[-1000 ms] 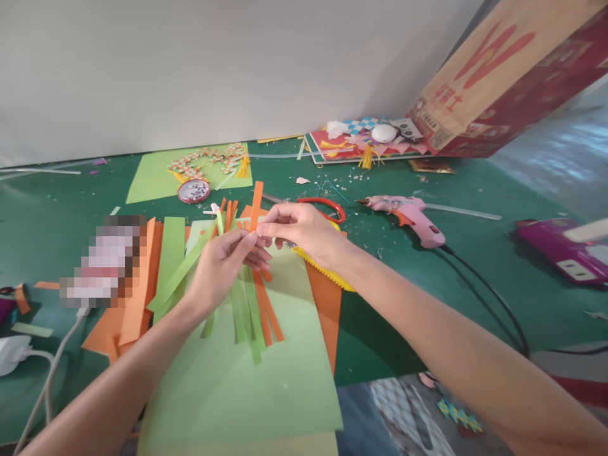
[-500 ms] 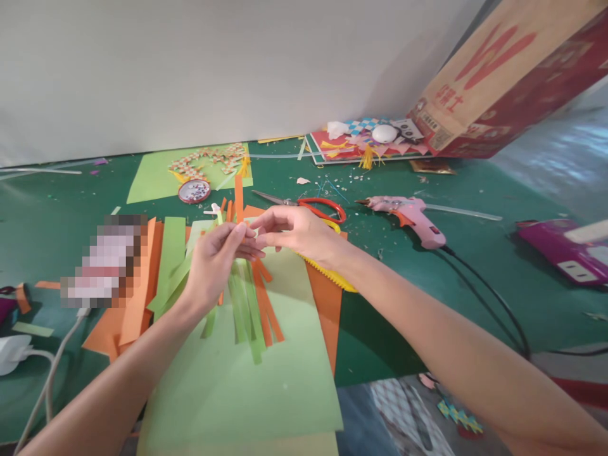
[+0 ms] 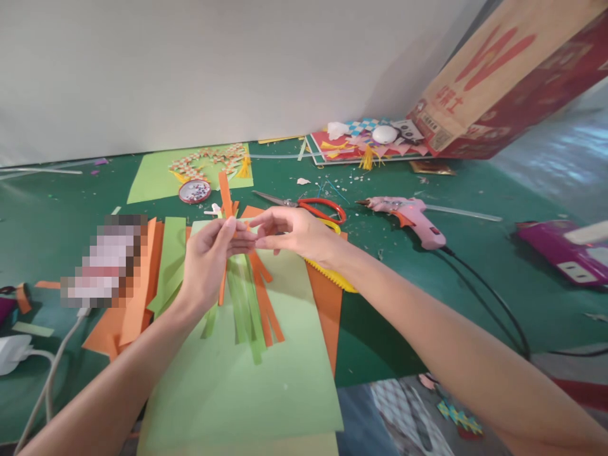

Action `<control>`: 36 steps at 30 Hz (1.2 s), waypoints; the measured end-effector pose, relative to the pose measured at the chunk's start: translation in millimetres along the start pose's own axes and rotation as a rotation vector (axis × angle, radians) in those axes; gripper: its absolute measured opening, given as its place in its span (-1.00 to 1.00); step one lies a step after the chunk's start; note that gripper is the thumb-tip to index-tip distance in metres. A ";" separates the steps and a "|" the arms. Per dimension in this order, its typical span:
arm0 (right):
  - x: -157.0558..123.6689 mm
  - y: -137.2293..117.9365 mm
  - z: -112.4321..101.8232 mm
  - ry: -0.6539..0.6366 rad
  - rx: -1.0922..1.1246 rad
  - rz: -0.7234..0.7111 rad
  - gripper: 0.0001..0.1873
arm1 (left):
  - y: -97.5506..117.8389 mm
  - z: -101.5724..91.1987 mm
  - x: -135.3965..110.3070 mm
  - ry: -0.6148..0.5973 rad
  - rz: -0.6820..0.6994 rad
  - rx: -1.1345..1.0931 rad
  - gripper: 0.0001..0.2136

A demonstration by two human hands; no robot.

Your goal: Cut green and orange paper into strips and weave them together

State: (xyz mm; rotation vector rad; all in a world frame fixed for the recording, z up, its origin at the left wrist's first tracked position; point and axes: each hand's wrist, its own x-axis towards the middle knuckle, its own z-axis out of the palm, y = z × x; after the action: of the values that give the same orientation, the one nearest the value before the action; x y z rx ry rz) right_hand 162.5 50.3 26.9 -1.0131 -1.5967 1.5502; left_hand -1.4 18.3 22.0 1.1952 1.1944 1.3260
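Left of the scissors (image 3: 291, 202), the left hand (image 3: 208, 253) pinches an orange strip (image 3: 226, 195); the right hand (image 3: 304, 235) curls just before them, grip unclear.

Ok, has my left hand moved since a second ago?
Yes: your left hand has shifted leftward, away from the pink glue gun, which lies where it did.

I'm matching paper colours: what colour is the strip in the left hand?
The strip is orange, best seen in the head view.
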 end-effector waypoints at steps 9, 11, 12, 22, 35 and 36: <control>2.5 5.3 0.1 -0.036 -0.066 -0.044 -0.60 | 0.7 0.4 0.1 -0.028 0.002 -0.096 -0.78; 2.6 4.9 -0.5 -0.029 -0.058 -0.052 -0.62 | 0.8 0.7 0.3 -0.001 0.020 -0.090 -0.78; 2.5 4.6 -0.8 -0.019 -0.051 -0.055 -0.64 | 0.8 0.8 0.5 0.017 0.030 -0.086 -0.78; -1.0 -0.6 1.0 0.067 -0.030 -0.019 -0.82 | 1.0 0.2 -0.6 -0.030 0.015 -0.012 -0.75; 1.1 3.2 -1.7 0.068 0.024 -0.073 -0.80 | 0.0 4.5 -7.2 -0.304 -0.043 0.246 -0.77; 1.3 3.4 -2.0 0.071 0.029 -0.068 -0.79 | 0.3 4.9 -7.6 -0.306 -0.043 0.244 -0.77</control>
State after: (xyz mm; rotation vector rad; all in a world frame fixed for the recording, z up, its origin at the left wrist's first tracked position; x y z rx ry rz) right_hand 163.9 52.3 23.5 -0.9771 -1.5396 1.4720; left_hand 4.0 11.1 22.0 1.4775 1.1722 0.9418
